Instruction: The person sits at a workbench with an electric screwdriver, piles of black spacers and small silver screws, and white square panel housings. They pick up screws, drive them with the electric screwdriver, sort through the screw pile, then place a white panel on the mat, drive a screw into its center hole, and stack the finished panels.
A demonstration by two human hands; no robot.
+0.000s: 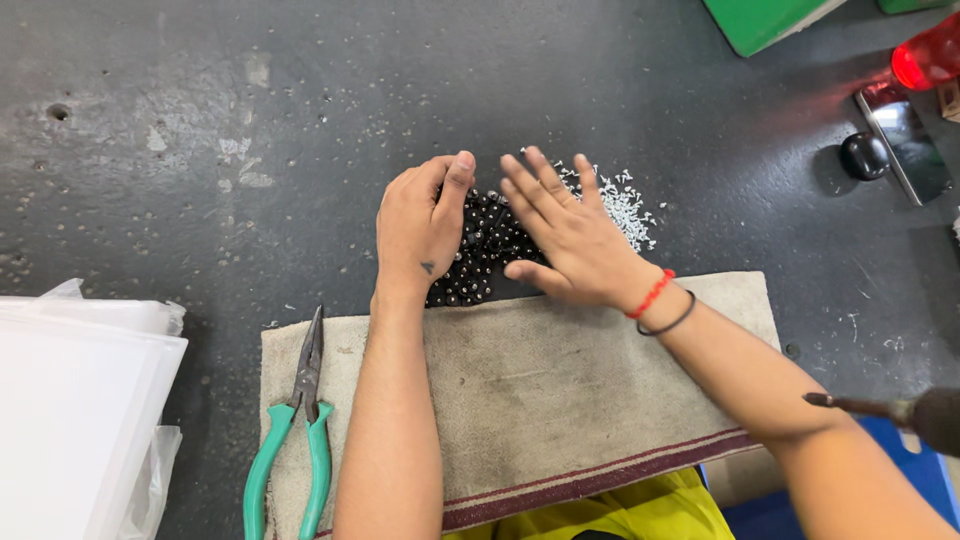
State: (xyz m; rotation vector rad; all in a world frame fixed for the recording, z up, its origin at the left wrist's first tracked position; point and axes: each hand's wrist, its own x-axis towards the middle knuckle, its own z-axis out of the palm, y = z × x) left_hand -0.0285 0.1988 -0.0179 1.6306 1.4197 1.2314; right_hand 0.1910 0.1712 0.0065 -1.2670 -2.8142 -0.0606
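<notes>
A heap of small glossy black beads (484, 250) lies on the dark surface (300, 130) at the far edge of a beige cloth (540, 390). The left hand (420, 228), loosely curled, and the right hand (565, 232), flat with fingers spread, both rest on it. Tiny white bits (625, 205) are scattered just right of the heap.

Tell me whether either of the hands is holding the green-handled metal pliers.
No. The green-handled metal pliers lie untouched on the beige cloth, while the left hand and right hand rest on small black beads.
</notes>
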